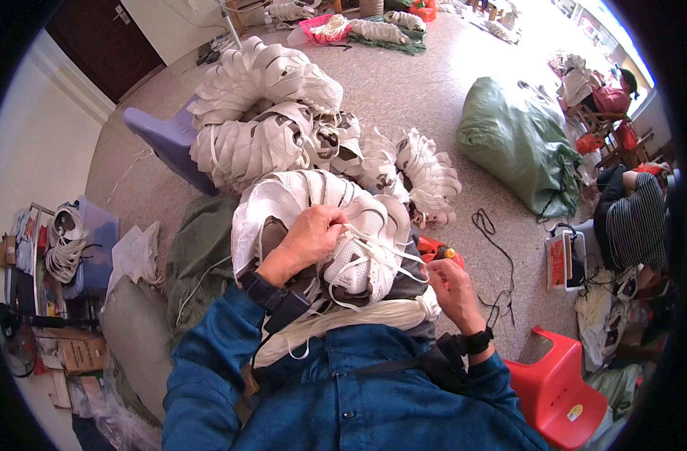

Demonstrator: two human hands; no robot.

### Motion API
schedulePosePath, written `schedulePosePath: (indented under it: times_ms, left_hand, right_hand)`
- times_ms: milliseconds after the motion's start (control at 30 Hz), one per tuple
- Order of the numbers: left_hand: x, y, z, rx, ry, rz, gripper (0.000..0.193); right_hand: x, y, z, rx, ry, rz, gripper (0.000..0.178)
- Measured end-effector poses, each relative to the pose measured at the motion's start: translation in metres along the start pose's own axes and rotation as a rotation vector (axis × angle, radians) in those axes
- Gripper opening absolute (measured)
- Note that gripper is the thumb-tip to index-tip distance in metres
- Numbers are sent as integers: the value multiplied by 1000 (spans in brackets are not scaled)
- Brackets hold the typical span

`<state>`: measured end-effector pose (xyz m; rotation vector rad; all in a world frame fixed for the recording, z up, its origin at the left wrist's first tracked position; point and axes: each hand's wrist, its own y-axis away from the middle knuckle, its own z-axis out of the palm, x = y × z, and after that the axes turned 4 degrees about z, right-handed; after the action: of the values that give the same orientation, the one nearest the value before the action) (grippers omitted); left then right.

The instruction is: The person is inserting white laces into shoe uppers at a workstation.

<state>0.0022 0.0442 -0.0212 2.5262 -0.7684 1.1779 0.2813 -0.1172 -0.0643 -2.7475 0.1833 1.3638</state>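
A white shoe upper point(356, 259) with a mesh front lies in my lap, part of a bundle of nested uppers point(257, 214). My left hand point(311, 239) is closed at its lace holes, thumb and finger pinching a white shoelace point(392, 251). The lace stretches to the right, where my right hand point(454, 295) pinches it beside the upper. Other lace loops hang over the front of the upper. Across my lap, below both hands, lies a thick hank of pale laces point(351, 322).
More bundled white uppers point(264, 83) are heaped ahead, beside a purple chair point(163, 131). A red stool point(557, 387) stands at right. Farther off are a large green sack point(512, 143), a black cord point(501, 255) on the floor, and two people, one in a striped top point(638, 218).
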Motion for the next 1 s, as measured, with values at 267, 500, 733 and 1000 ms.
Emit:
schedulePosePath:
  times_ms: [267,500,733,1000]
  left_hand:
    - [-8,5,9,66,-70,95,15]
    - [-6,29,38,226,-361,291,19]
    - [-15,38,32,153,-434,202,26]
    - [-21,33,26,135,-356,153,16]
  right_hand:
    - [-71,-5,39,-134,28,-106,31]
    - [-66,-11,67,-86,104,-207,59]
    - [-81,-25,59,-79,215,-317,50]
    - [-109,-40,58,-17,124,-416,17]
